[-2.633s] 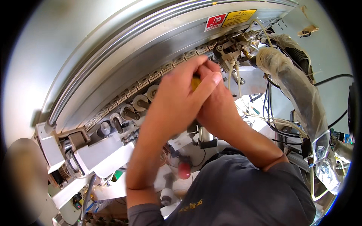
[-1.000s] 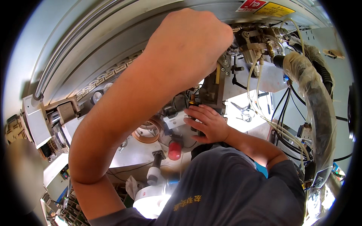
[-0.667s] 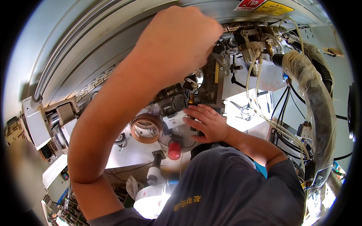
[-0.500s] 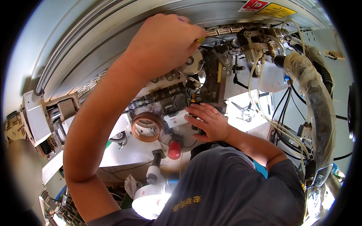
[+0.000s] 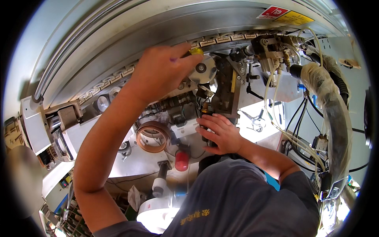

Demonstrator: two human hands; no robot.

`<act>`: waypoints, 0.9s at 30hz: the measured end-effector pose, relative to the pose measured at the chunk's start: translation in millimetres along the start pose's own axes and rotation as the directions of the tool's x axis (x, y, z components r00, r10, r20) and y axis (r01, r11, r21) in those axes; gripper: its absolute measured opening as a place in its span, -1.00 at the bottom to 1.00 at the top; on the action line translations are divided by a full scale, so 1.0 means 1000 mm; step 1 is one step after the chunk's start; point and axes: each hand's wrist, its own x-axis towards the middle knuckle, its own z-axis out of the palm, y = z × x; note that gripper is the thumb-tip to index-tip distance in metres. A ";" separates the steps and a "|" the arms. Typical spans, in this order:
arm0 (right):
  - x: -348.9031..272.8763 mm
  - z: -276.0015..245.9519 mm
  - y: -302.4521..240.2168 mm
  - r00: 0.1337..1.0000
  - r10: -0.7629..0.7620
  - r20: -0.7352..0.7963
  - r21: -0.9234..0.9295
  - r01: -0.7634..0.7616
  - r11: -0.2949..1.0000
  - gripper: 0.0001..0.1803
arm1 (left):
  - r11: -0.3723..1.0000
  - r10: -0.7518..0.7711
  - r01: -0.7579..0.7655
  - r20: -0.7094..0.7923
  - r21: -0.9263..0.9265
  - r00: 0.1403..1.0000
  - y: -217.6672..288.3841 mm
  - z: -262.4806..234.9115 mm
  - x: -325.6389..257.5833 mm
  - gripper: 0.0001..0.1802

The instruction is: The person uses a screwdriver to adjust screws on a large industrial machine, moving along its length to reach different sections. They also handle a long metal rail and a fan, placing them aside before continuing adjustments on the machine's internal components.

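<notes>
My left hand (image 5: 164, 73) reaches over the machine, its thumb and fingers pinched on a small yellow object (image 5: 196, 51). Only part of that object shows, so its exact kind is unclear. Just beside my fingertips is a round metal disc (image 5: 201, 68) with a dark hub, mounted below the far chain. My right hand (image 5: 221, 134) lies on dark machine parts closer to my body, its fingers stretched out and apart. Whatever lies under those fingers is hidden. A dark metal bracket (image 5: 226, 89) stands just beyond my right hand.
A slotted metal chain (image 5: 223, 38) runs along the far rail. A copper-coloured ring (image 5: 152, 136) and a red knob (image 5: 182, 161) sit nearer me. Plastic-wrapped hose (image 5: 327, 102) and cables stand at right, near scissors (image 5: 256, 123). A white round lamp (image 5: 152, 209) is at lower left.
My left hand has come lower and nearer, bringing the yellow object more into sight beside the disc. My right hand stays on the same parts. The view has shifted slightly.
</notes>
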 end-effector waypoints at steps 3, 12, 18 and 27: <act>-0.001 0.000 0.000 1.000 -0.001 0.028 -0.001 0.001 1.000 -0.23 | 1.000 0.007 -0.007 -0.022 0.004 1.000 -0.015 0.008 -0.007 -0.69; 0.004 -0.006 -0.001 0.994 0.032 0.101 0.007 -0.033 0.999 -0.31 | 0.952 -0.198 0.200 0.031 -0.233 0.980 -0.012 0.006 0.008 -0.70; 0.001 -0.003 0.001 0.994 0.018 0.106 -0.012 -0.017 1.000 -0.32 | 0.999 -0.012 0.012 -0.012 -0.048 1.000 -0.029 0.010 0.000 -0.71; 0.002 -0.004 0.002 0.987 0.033 0.159 -0.032 -0.029 0.999 -0.33 | 0.944 -0.234 0.247 0.085 -0.217 0.969 -0.027 0.017 -0.008 -0.71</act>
